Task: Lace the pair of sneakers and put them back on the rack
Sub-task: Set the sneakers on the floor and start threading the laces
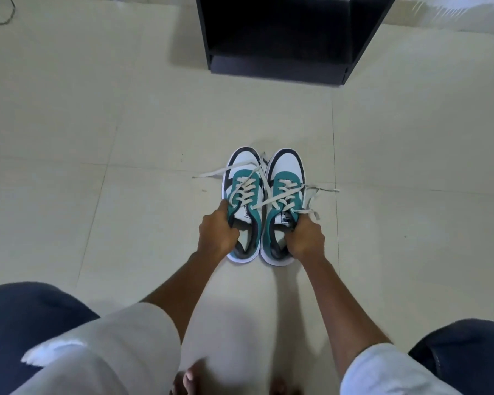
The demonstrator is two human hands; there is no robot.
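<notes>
Two teal, white and black sneakers stand side by side on the tiled floor, toes pointing away from me. My left hand (216,230) grips the collar of the left sneaker (244,178), fingers tucked inside its opening. On the right sneaker (287,178) my right hand (305,238) holds the collar the same way. Both have cream laces (211,173) threaded through the eyelets, with loose untied ends trailing out to the left and right over the floor. The dark shoe rack (277,64) stands further ahead, its lowest shelf open toward me.
Pale floor tiles surround the sneakers on all sides. My knees in dark trousers sit at the bottom left and bottom right, and my bare toes show at the bottom edge. A thin cable lies at the top left corner.
</notes>
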